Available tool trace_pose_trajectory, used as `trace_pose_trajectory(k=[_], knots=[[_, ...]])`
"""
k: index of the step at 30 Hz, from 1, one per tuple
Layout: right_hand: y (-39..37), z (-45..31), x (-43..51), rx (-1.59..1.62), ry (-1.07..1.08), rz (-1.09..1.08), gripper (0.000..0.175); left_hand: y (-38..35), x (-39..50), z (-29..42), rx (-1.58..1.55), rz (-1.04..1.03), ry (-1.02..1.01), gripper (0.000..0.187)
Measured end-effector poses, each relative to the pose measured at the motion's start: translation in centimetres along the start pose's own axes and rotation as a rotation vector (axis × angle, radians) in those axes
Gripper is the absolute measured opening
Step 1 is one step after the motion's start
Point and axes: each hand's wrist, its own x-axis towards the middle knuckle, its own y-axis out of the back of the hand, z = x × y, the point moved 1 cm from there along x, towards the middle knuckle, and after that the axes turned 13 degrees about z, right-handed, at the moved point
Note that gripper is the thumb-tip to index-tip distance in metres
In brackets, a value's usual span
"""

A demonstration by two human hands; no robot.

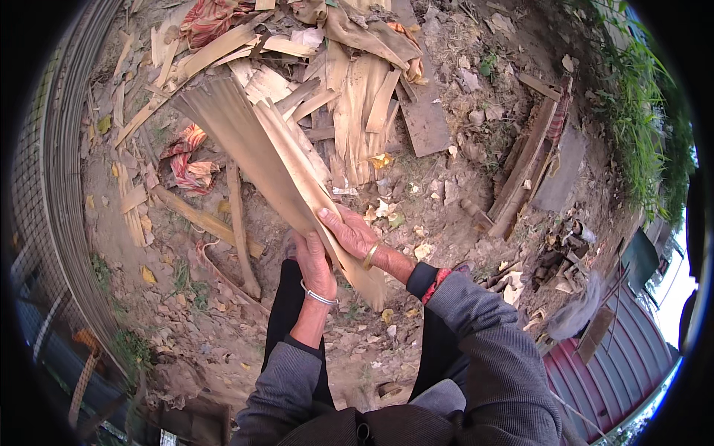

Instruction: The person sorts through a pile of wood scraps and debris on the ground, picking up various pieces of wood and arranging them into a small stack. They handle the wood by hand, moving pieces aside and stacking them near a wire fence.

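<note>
Two long, stiff, tan sheaths, like dried palm or bamboo sheaths, lie across my hands and point up to the left. My left hand (316, 266) grips the near end of the wider sheath (254, 150), its thumb on top. My right hand (352, 237) is closed around the narrower, curled sheath (304, 178), with the thumb on its upper face; its near end hangs past my wrist. The two pieces touch or overlap between my hands. Beyond them, flat tan strips (357, 106) are laid side by side on the ground.
Loose strips, a striped red cloth (191, 167) and wooden sticks (240, 234) lie on the leaf-strewn soil at left. A brown cloth (362, 33) lies at the top. A wooden trough-like piece (521, 167) stands at right. Wire mesh fencing (33, 184) runs along the left.
</note>
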Motion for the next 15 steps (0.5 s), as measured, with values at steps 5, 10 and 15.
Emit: trace_pose_trajectory(k=[5, 10, 15], knots=[[0.3, 0.4, 1.2, 0.169, -0.267, 0.058, 0.067, -0.7, -0.2, 0.3, -0.115, -0.200, -0.088, 0.085], [-0.1, -0.2, 2.9, -0.017, -0.058, -0.042, 0.065, -0.2, 0.5, 0.2, 0.015, -0.123, 0.006, 0.077], [-1.5, -1.8, 3.9, -0.043, 0.154, -0.241, 0.065, 1.1, 2.0, 1.0, -0.165, -0.043, 0.174, 0.063]])
